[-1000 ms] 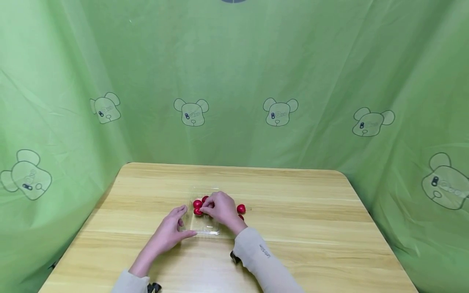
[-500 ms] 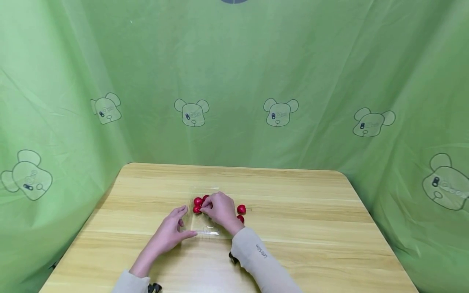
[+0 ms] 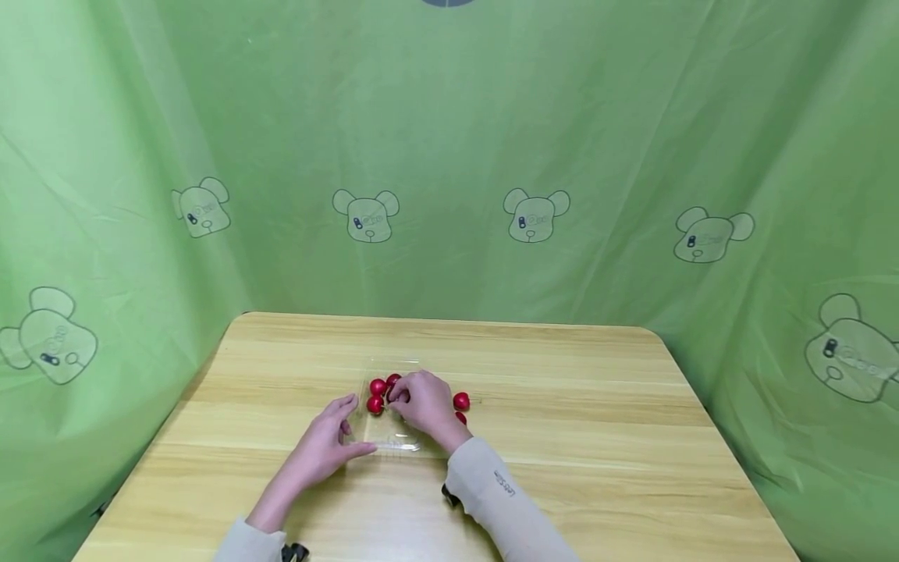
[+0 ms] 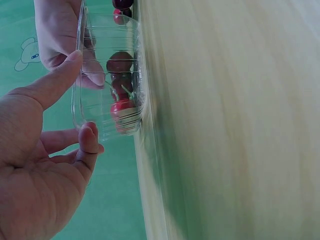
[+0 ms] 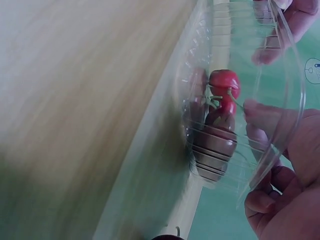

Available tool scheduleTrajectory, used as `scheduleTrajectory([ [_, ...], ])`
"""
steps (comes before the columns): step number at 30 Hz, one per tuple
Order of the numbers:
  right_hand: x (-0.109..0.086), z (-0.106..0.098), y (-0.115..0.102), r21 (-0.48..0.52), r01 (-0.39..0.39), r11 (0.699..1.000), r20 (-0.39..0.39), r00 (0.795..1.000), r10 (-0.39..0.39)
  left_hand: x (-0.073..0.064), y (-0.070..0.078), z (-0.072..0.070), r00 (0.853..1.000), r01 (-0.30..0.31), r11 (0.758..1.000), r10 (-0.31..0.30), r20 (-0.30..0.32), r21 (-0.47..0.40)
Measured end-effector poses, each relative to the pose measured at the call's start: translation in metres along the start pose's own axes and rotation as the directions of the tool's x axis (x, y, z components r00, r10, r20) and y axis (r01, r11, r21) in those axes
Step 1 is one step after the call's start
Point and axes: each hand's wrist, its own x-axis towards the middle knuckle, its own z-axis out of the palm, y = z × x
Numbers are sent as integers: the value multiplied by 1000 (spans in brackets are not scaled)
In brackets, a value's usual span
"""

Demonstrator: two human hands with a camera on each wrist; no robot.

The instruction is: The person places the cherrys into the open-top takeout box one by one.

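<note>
A clear plastic box [image 3: 385, 433] sits on the table with several red cherries [image 3: 377, 387] in its far part. My left hand [image 3: 325, 446] holds the box at its left side, thumb at the near edge and fingers along the left wall. In the left wrist view the thumb and curled fingers [image 4: 89, 142] meet the rim. Inside the box is my right hand [image 3: 427, 404], its fingertips beside a bright red cherry [image 5: 225, 82]. They appear to pinch the end of that cherry's green stem [image 5: 236, 98]. Dark red cherries [image 5: 215, 145] lie around it.
Two loose cherries, one of them a cherry [image 3: 461, 401] with its stem pointing right, lie right of the box, the other partly behind the right wrist. The wooden table [image 3: 597, 437] is surrounded by a green curtain [image 3: 449, 117] printed with bear heads.
My right fingertips have drawn back slightly to the right from the left-near cherry, which now shows more fully with its stem. The left hand and the box have hardly moved.
</note>
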Motion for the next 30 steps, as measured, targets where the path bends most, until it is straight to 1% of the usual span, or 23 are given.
scheduleTrajectory([
  [3,-2,-2,1,31,5,1000,-4,1000,-5,0,-1,0,1000,2,1000,-2,2,2],
  [6,-4,-6,4,93,5,996,1,1000,-5,-1,0,-1,1000,1,1000,-1,2,0],
  [9,-7,-14,8,179,8,984,9,1000,-10,-1,1,-1,1000,-2,1000,2,-1,-1],
  [12,-10,-27,17,254,-2,967,17,1000,-2,0,1,-1,1000,-3,1000,3,-1,4],
  [16,-14,-47,40,320,-39,947,17,999,36,0,2,-1,1000,-4,1000,4,0,11],
  [21,-19,-66,77,337,-114,935,20,993,114,-1,2,-2,1000,1,1000,-1,-3,22],
  [25,-26,-73,103,336,-188,923,33,982,188,-1,2,-1,1000,-2,1000,2,1,16],
  [27,-30,-74,114,333,-206,920,38,978,206,-1,3,-1,1000,-1,1000,1,4,14],
  [30,-35,-72,127,346,-238,908,67,971,229,-2,3,-1,1000,2,1000,-2,2,14],
])
